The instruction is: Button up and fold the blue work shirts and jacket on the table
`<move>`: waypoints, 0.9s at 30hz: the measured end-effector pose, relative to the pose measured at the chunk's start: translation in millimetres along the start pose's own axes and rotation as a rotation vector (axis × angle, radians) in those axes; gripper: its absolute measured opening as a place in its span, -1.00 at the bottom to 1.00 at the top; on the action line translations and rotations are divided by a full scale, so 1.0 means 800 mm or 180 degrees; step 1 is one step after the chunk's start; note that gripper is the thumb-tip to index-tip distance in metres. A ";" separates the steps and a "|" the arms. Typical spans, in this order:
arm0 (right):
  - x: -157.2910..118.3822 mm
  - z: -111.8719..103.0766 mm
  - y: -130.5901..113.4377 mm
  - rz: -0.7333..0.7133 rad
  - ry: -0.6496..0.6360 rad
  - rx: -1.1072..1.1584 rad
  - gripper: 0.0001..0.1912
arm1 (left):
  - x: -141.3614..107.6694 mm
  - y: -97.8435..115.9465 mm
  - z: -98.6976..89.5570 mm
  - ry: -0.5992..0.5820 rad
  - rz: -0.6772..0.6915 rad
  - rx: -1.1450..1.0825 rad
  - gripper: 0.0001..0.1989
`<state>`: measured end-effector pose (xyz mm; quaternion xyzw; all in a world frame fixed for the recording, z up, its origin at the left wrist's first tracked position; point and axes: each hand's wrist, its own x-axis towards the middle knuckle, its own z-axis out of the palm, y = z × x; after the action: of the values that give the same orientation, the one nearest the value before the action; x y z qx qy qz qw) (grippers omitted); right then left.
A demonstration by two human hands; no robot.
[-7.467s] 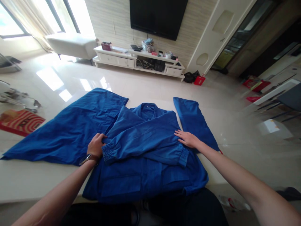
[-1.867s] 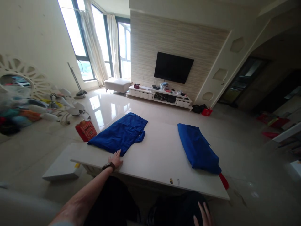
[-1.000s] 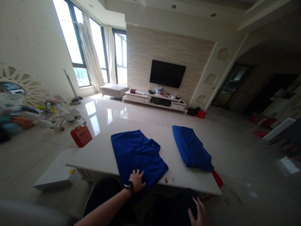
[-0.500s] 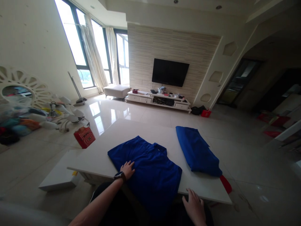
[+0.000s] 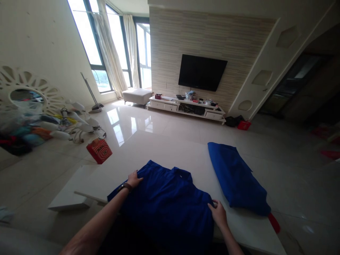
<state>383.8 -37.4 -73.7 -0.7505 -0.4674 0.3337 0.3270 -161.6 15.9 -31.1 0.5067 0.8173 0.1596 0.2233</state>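
A blue shirt with a collar lies spread over the near edge of the white table, its lower part hanging toward me. My left hand, with a dark watch on the wrist, grips the shirt's left side near the sleeve. On the other side, my right hand pinches the shirt's right edge between thumb and fingers. A second blue garment, folded, rests on the table to the right, touched by neither hand.
A red bag and a low white box stand left of the table. Something red sticks out by the right edge. Piled items lie far left; a TV cabinet stands ahead.
My left hand has moved up and left to the shirt's side. My right hand has risen from the table edge and taken hold of the shirt's right edge. The view has shifted.
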 end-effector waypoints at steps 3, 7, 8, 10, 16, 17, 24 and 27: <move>0.005 -0.012 -0.015 -0.0202 -0.0131 0.0359 -0.44 | 0.018 0.002 -0.007 -0.0146 -0.0028 -0.0196 -0.44; 0.006 -0.042 -0.054 -0.0321 0.0030 0.0876 -0.41 | 0.013 0.011 -0.036 -0.0114 0.0251 -0.0433 -0.67; 0.006 -0.052 -0.071 -0.0393 0.0135 0.0999 -0.39 | 0.010 0.013 -0.048 -0.0058 0.0362 -0.0488 -0.72; 0.003 -0.078 -0.117 -0.0670 0.0391 0.1224 -0.39 | 0.001 0.018 -0.078 0.0085 0.0563 -0.0573 -0.77; -0.065 -0.183 -0.261 -0.1644 0.0542 0.1773 -0.48 | -0.052 0.025 -0.155 0.0510 0.1554 -0.1169 -0.85; -0.085 -0.201 -0.268 -0.1794 0.0414 0.1744 -0.52 | -0.066 0.023 -0.160 0.0458 0.1666 -0.1306 -0.85; -0.194 -0.279 -0.115 -0.1231 -0.0506 0.0751 -0.55 | -0.222 -0.034 -0.109 -0.1301 0.1498 -0.1761 -0.42; -0.230 -0.268 -0.006 -0.0618 -0.0366 0.0447 -0.50 | -0.300 -0.063 -0.065 -0.1596 0.1395 -0.1319 0.01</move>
<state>492.0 -243.8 86.9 -0.6567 -0.5313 0.3748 0.3821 -134.6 -223.6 37.5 0.6367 0.5602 0.2364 0.4743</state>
